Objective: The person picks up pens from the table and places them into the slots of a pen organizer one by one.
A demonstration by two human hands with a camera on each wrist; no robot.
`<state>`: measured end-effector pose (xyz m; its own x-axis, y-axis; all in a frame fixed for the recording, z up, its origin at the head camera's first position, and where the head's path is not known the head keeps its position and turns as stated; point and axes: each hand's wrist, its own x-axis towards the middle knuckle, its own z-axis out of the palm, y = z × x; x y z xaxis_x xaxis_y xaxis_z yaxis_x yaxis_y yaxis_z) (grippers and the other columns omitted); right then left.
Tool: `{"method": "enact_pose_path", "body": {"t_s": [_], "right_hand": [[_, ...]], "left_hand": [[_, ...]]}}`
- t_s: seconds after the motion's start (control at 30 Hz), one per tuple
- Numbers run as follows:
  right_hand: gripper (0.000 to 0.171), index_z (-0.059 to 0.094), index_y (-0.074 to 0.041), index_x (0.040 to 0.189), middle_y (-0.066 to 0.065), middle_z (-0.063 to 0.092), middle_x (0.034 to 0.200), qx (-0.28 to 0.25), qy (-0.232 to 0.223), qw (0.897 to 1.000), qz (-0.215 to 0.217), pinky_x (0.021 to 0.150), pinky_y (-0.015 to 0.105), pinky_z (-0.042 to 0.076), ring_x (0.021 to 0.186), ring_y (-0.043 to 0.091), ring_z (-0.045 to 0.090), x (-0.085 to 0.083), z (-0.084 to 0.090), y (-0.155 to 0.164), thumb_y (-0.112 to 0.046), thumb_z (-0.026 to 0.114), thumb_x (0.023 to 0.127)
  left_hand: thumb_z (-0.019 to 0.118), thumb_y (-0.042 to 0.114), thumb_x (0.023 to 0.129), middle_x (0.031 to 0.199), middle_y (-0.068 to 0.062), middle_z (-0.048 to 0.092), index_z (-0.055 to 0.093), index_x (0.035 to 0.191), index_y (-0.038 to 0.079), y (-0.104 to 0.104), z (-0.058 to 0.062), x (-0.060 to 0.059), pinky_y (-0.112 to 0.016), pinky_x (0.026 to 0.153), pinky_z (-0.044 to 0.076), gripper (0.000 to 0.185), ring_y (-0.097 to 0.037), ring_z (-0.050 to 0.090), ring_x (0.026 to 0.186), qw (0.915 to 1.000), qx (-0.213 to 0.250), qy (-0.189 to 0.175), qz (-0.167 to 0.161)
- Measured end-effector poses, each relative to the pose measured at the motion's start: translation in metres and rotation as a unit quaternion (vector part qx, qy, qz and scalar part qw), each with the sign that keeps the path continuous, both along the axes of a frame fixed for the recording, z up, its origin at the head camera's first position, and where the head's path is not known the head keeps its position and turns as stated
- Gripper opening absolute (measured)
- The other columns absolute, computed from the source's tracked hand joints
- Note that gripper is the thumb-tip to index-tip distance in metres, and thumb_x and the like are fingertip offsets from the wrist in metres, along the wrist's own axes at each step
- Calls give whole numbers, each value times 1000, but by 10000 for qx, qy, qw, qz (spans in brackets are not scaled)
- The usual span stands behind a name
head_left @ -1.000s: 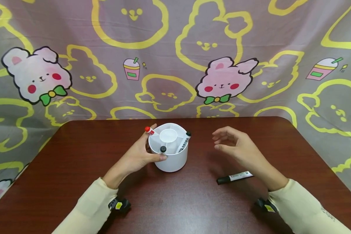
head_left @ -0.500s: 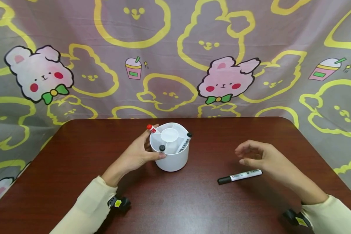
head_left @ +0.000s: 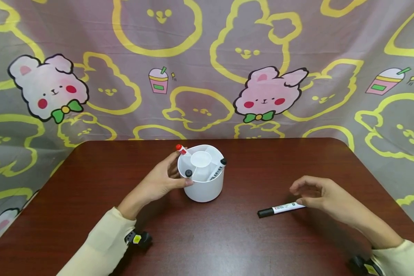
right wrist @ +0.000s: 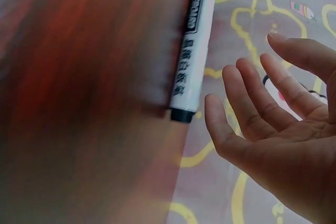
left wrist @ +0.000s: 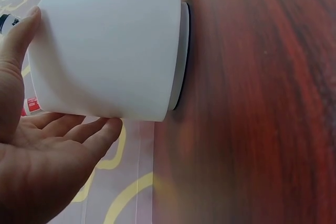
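Observation:
A white round pen holder (head_left: 204, 189) stands mid-table with divided compartments. In it lean a red-capped marker (head_left: 181, 149) and two black-capped markers (head_left: 188, 173) (head_left: 219, 168). My left hand (head_left: 174, 174) grips the holder's left side, thumb in front and fingers behind. The left wrist view shows that hand (left wrist: 42, 150) cupped round the holder's wall (left wrist: 110, 51). A black-capped white marker (head_left: 279, 209) lies flat on the table to the right. My right hand (head_left: 305, 193) hovers at its rear end, fingers loosely curved. In the right wrist view the hand (right wrist: 262, 103) sits beside the marker (right wrist: 193, 45), holding nothing.
The dark red-brown wooden table (head_left: 227, 245) has rounded far corners. A cartoon rabbit cloth (head_left: 207, 69) hangs behind it and at both sides. A small wrist camera (head_left: 138, 239) sits under my left sleeve.
My right hand has moved right and down from beside the holder to the rear end of the lying marker. My left hand has kept its hold on the holder.

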<state>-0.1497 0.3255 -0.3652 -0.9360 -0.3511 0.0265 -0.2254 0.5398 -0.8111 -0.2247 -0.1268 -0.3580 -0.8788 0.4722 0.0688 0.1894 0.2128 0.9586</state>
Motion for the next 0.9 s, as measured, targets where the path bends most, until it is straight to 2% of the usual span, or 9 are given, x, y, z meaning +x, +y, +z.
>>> {"method": "enact_pose_path", "body": {"t_s": [0.17, 0.47, 0.73, 0.9], "right_hand": [[25, 66, 2, 118, 2, 74, 111, -86, -123, 9999, -33, 74, 25, 59, 99, 4, 70, -1, -8, 8, 0, 73, 94], [29, 69, -4, 120, 2, 75, 112, 220, -280, 9977, -573, 78, 21, 55, 102, 8, 70, 4, -15, 23, -12, 78, 93], [38, 67, -4, 128, -3, 74, 119, 100, -765, 9930, -895, 81, 21, 53, 106, -2, 65, 9, -22, 31, -17, 78, 94], [38, 68, -6, 128, 2, 72, 121, 234, -722, 9930, -909, 81, 21, 50, 105, -5, 61, 12, -25, 28, -18, 79, 93]], "left_hand": [[83, 4, 87, 170, -15, 32, 22, 166, 3, -1, 0, -1, -50, 122, 35, 100, -35, 35, 155, 10000, -16, -55, 17], [83, 4, 87, 168, -15, 37, 24, 165, 5, -1, -1, -1, -50, 121, 35, 98, -34, 37, 155, 10000, 57, -47, -40], [83, 5, 88, 165, -14, 41, 27, 164, 8, -1, -2, 0, -51, 122, 34, 94, -33, 38, 154, 9998, 171, -38, -106], [83, 5, 88, 165, -14, 41, 27, 164, 8, -1, -2, 0, -51, 122, 35, 95, -33, 38, 155, 9998, 177, -45, -118]]}}
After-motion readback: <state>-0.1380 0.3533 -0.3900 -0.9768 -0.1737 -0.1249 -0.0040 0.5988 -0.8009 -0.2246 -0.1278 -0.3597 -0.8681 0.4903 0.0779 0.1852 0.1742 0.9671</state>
